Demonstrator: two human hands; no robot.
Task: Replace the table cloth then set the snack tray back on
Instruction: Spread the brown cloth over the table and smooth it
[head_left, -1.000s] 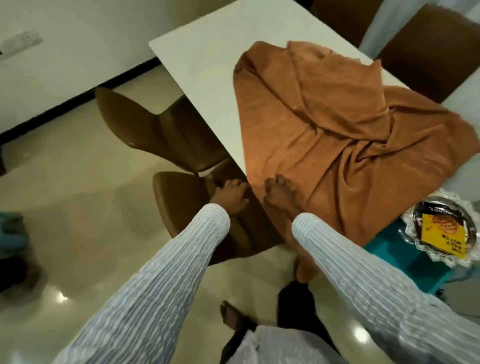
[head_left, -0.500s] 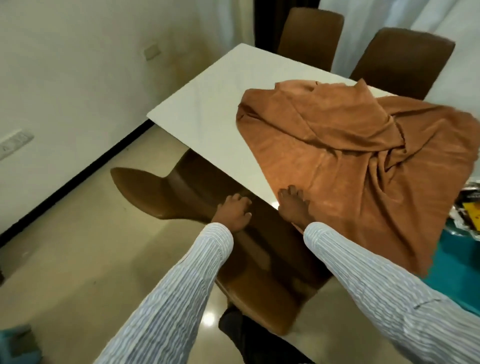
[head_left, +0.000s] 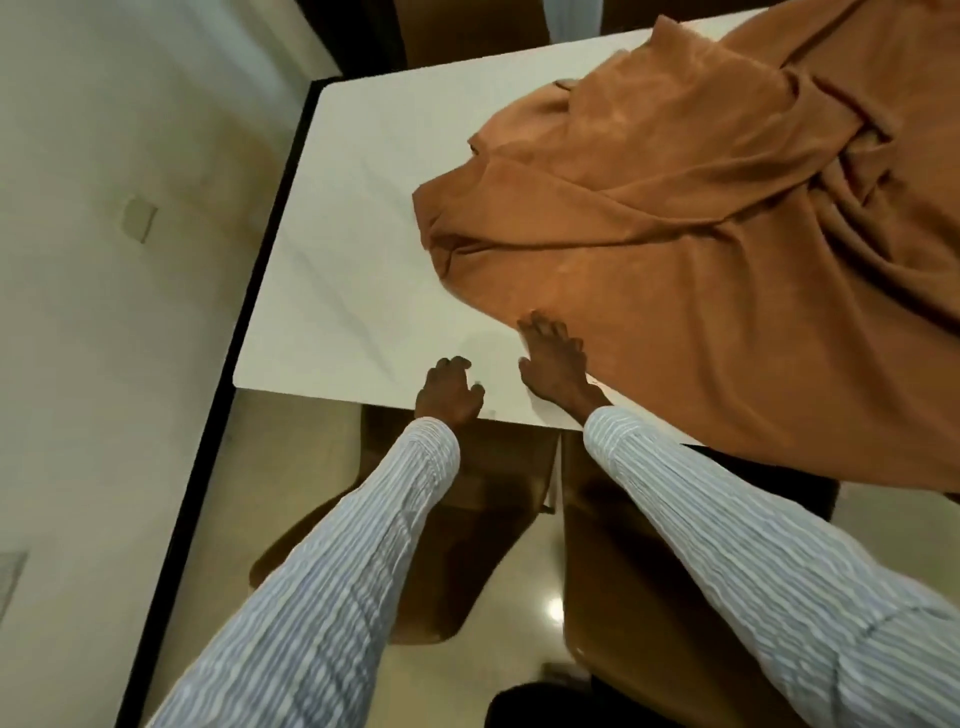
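An orange-brown table cloth (head_left: 701, 249) lies rumpled and folded over itself on the right part of the white table (head_left: 358, 249). Its near edge hangs over the table's front. My right hand (head_left: 553, 358) lies flat with spread fingers at the cloth's left edge, fingertips touching the fabric. My left hand (head_left: 449, 392) rests at the table's near edge, fingers curled loosely, holding nothing. The snack tray is out of view.
Two brown chairs (head_left: 467, 519) stand tucked under the table's near side below my arms. Another brown chair (head_left: 467, 31) stands at the far side. A pale wall with a black skirting strip (head_left: 208, 441) runs along the left. The floor is glossy beige.
My view has swung up and closer over the table. Both hands have moved from below the near edge up onto the tabletop, the right one now on the cloth's edge. The tray has left the view.
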